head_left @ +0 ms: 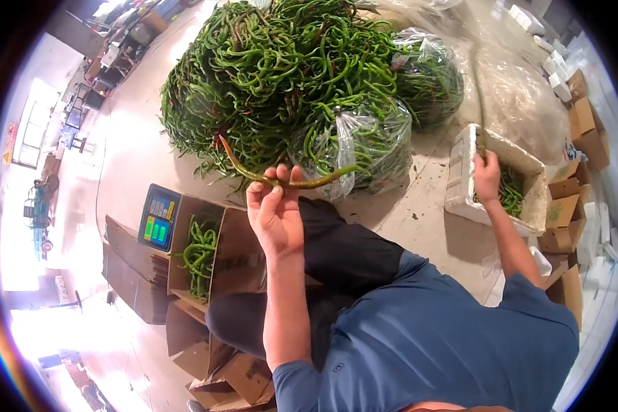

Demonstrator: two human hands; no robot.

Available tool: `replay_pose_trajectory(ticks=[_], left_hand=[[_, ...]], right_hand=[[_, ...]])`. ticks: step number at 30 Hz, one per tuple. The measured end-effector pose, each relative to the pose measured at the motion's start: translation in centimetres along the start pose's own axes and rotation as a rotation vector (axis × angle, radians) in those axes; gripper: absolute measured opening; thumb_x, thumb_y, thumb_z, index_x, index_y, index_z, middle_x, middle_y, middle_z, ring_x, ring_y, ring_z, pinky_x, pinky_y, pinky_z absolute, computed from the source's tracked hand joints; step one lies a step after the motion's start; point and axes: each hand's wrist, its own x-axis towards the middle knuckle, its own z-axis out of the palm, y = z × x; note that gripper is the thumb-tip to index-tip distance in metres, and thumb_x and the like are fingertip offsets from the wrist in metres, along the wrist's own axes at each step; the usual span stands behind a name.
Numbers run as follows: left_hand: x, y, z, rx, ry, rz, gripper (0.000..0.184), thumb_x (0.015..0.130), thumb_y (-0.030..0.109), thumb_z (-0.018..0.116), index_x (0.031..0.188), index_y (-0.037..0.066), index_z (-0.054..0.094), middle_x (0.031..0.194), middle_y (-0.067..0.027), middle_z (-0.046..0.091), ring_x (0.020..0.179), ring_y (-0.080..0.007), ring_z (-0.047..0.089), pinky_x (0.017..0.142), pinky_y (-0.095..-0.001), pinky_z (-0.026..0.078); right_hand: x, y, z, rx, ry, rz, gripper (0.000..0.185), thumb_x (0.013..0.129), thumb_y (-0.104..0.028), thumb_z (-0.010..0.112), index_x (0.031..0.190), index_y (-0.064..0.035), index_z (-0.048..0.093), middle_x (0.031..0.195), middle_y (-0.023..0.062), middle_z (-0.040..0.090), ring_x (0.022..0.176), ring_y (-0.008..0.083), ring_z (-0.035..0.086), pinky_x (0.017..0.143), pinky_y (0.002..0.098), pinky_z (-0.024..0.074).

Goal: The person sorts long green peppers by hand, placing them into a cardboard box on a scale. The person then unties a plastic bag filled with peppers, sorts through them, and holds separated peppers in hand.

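Folded cardboard: a stack of flattened brown sheets (pixel 134 275) leans left of the open carton.
Display: a blue-framed digital panel with lit green readouts (pixel 159 218) stands by the carton's upper left corner.
Carton: an open brown cardboard box (pixel 240 240) holds curled green peppers (pixel 200 255) along its left side.
Left hand: the person's bare left hand (pixel 276 220), palm up, pinches a long pepper at its middle between thumb and fingertips, above the carton's upper right corner.
Long pepper: the slender, curved, olive-green pod (pixel 316 184) is held off the floor; its orange-red end points up and left, its greener end reaches right, in front of a bag.
Heap: a big tangled mound of green peppers (pixel 275 69) with red flecks sits on the pale floor (pixel 391 220), beyond the hand.
Bags: two clear plastic bags of green peppers (pixel 353 147) (pixel 429 82) rest against the heap's right side.
Foam box: a white, scuffed foam box (pixel 460 175) has green peppers inside.
Right hand: the bare right hand (pixel 487 180) is over its upper left part, fingers curled at the foot of a thin dull-green length (pixel 479 103); I cannot tell whether they pinch it.
Handling: a light pinch near mid-length should balance the pod without bruising or snapping it; keeping both ends clear makes its colour easier to judge.
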Motion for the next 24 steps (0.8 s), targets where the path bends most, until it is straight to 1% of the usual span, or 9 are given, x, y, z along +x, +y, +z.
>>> replay_pose_trajectory(ticks=[3, 4, 6, 8, 10, 12, 14, 18, 24], left_hand=[[0.1, -0.2, -0.9, -0.108, 0.078, -0.088, 0.036, 0.076, -0.013, 0.045, 0.105, 0.006, 0.051, 0.103, -0.0098, 0.059, 0.092, -0.0226, 0.057, 0.106, -0.0495, 0.044], [0.3, -0.2, -1.2, -0.139, 0.043, -0.105, 0.036, 0.076, -0.012, 0.045, 0.106, 0.006, 0.051, 0.103, -0.0098, 0.059, 0.092, -0.0225, 0.057, 0.106, -0.0493, 0.044], [0.6, -0.1, -2.4, -0.196, -0.025, -0.133, 0.036, 0.077, -0.010, 0.045, 0.109, 0.005, 0.052, 0.103, -0.0099, 0.059, 0.091, -0.0222, 0.057, 0.105, -0.0489, 0.044], [0.7, 0.5, -2.7, -0.213, -0.017, -0.127, 0.040, 0.077, -0.009, 0.045, 0.114, 0.004, 0.052, 0.104, -0.0101, 0.058, 0.091, -0.0217, 0.057, 0.104, -0.0486, 0.045], [0.3, 2.1, -2.2, -0.199, 0.035, -0.097, 0.042, 0.077, -0.010, 0.045, 0.116, 0.004, 0.052, 0.106, -0.0103, 0.058, 0.092, -0.0218, 0.057, 0.105, -0.0493, 0.045], [0.1, 4.1, -2.9, -0.178, 0.039, 0.006, 0.042, 0.079, -0.010, 0.043, 0.119, 0.004, 0.050, 0.109, -0.0124, 0.058, 0.100, -0.0247, 0.060, 0.108, -0.0546, 0.043], [-0.4, 6.7, -3.5, -0.202, 0.080, 0.066, 0.042, 0.080, -0.010, 0.041, 0.118, 0.003, 0.050, 0.110, -0.0128, 0.059, 0.102, -0.0262, 0.061, 0.109, -0.0574, 0.042], [-2.7, 12.3, -5.5, -0.181, 0.162, 0.238, 0.046, 0.078, -0.013, 0.040, 0.121, 0.001, 0.051, 0.111, -0.0136, 0.061, 0.108, -0.0272, 0.061, 0.109, -0.0598, 0.041], [-8.1, 20.4, -10.9, -0.217, 0.159, 0.578, 0.035, 0.096, -0.003, 0.045, 0.131, -0.005, 0.049, 0.119, -0.0158, 0.060, 0.117, -0.0269, 0.059, 0.112, -0.0482, 0.043]], right_hand=[[0.8, 11.1, -2.0, -0.018, 0.073, 0.429, 0.035, 0.092, -0.026, 0.064, 0.106, 0.0055, 0.063, 0.088, 0.0143, 0.070, 0.083, 0.0243, 0.066, 0.077, 0.0362, 0.0498], [0.6, 15.8, -2.3, -0.082, 0.138, 0.430, 0.037, 0.090, -0.030, 0.065, 0.097, 0.0062, 0.064, 0.080, 0.0136, 0.069, 0.073, 0.0225, 0.066, 0.069, 0.0358, 0.0506], [-0.6, 21.9, -3.1, 0.125, 0.044, 0.819, 0.033, 0.088, -0.030, 0.066, 0.082, 0.0022, 0.061, 0.069, 0.0135, 0.066, 0.046, 0.0208, 0.057, 0.042, 0.0362, 0.0425], [-2.3, 26.2, -2.2, 0.296, 0.168, 1.046, 0.025, 0.087, -0.021, 0.066, 0.078, 0.0011, 0.059, 0.062, 0.0119, 0.060, 0.045, 0.0206, 0.055, 0.039, 0.0362, 0.0391], [-2.8, 23.2, -1.6, 0.130, -0.029, 0.935, 0.019, 0.087, -0.016, 0.062, 0.090, 0.0026, 0.060, 0.069, 0.0120, 0.061, 0.051, 0.0194, 0.056, 0.045, 0.0343, 0.0420], [-3.3, 20.2, 0.8, 0.035, -0.093, 0.768, 0.030, 0.089, -0.015, 0.059, 0.111, 0.0044, 0.060, 0.080, 0.0107, 0.063, 0.065, 0.0177, 0.062, 0.052, 0.0315, 0.0452], [-3.2, 15.3, 3.3, 0.157, -0.229, 0.791, 0.032, 0.088, -0.015, 0.059, 0.116, 0.0030, 0.058, 0.081, 0.0099, 0.064, 0.066, 0.0168, 0.063, 0.052, 0.0304, 0.0460], [-2.0, 10.6, 9.3, 0.141, -0.441, 0.522, 0.033, 0.090, -0.017, 0.059, 0.118, 0.0002, 0.060, 0.097, 0.0079, 0.064, 0.069, 0.0146, 0.062, 0.051, 0.0277, 0.0451], [-1.0, 0.3, 15.3, 0.208, -0.662, 0.271, 0.029, 0.093, -0.020, 0.058, 0.115, -0.0018, 0.062, 0.096, 0.0056, 0.067, 0.072, 0.0131, 0.063, 0.055, 0.0270, 0.0474]])
